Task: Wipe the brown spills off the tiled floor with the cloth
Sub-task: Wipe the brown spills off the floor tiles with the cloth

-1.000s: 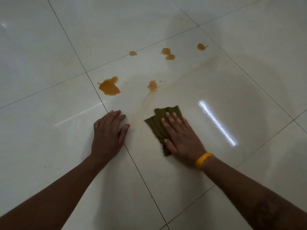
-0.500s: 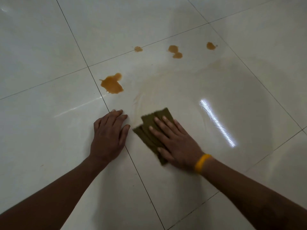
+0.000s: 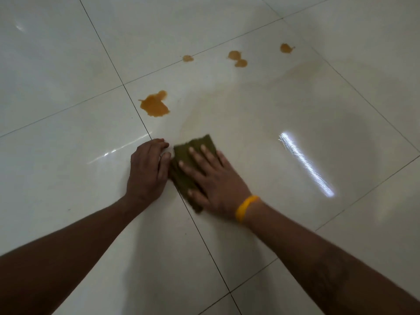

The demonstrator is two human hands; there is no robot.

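Head view: right hand (image 3: 216,180) flat, fingers spread, pressing cloth (image 3: 188,155); left hand (image 3: 147,169) relaxed on floor (image 3: 56,178); next stroke best toward 11 o'clock, large spill (image 3: 154,104).

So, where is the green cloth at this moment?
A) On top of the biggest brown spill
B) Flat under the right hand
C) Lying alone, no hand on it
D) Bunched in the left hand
B: the right hand presses with straight fingers on the green cloth, short of the biggest brown spill.
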